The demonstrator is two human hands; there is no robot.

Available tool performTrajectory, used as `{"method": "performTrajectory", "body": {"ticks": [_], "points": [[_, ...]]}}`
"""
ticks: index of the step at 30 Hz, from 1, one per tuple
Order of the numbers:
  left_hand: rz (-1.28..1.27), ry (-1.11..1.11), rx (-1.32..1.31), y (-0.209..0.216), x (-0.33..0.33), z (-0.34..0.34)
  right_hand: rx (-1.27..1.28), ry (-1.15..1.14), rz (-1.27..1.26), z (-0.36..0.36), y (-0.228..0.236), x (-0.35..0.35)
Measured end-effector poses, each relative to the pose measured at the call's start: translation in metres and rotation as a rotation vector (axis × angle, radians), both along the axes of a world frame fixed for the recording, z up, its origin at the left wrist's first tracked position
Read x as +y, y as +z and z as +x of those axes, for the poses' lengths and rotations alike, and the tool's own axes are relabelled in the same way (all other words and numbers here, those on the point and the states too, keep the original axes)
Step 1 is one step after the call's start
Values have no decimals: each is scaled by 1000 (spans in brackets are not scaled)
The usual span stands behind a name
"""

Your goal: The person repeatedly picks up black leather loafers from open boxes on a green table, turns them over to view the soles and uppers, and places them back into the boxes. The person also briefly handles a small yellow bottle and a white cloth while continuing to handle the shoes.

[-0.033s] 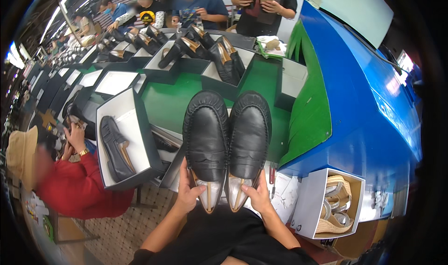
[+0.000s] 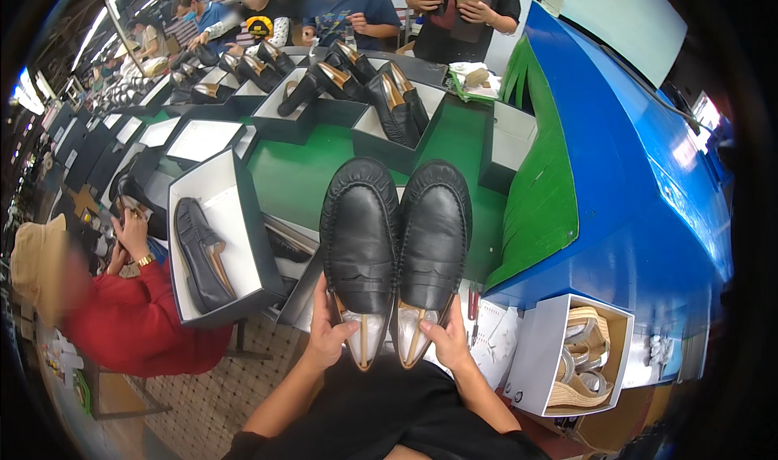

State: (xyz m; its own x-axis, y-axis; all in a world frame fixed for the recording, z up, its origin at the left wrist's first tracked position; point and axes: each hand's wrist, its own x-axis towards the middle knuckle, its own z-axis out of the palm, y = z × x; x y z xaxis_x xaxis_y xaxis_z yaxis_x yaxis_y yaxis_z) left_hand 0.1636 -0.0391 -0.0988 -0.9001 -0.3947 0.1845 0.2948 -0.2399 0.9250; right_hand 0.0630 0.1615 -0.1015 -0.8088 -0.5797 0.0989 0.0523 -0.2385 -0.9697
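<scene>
Two black leather loafers are held side by side in front of me, toes pointing away. My left hand (image 2: 331, 332) grips the heel end of the left loafer (image 2: 361, 237), thumb pressed inside the opening. In the same way, my right hand (image 2: 448, 338) holds the right loafer (image 2: 433, 237) by its heel, thumb on the inner edge. Clear wrapping and a narrow tan strip show inside each shoe. The fingers beneath the shoes are mostly hidden. Left of my hands, an open shoebox (image 2: 245, 217) contains another dark loafer (image 2: 200, 257), tilted on its side.
Beyond the loafers runs a green conveyor (image 2: 296, 164) carrying dark boxes and several black loafers (image 2: 393, 107). A blue machine housing (image 2: 616, 192) rises at right, above a white box (image 2: 535, 355) of wedge sandals (image 2: 579, 359). A person in red (image 2: 146, 322) works at left; others stand opposite.
The surroundings sit very slightly further right in the picture. Both hands keep the same grip on the loafers.
</scene>
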Motion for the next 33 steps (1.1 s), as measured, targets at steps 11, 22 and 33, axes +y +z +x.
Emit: {"method": "performTrajectory", "body": {"ticks": [11,22,33], "points": [[218,-44,-573,1,10,-7,-31,-217,112,-4,-3,16],[93,-47,43,51,-11,-59,-356,285,-90,7,12,33],[548,-345,201,80,-9,-78,406,-102,278,23,85,40]]}}
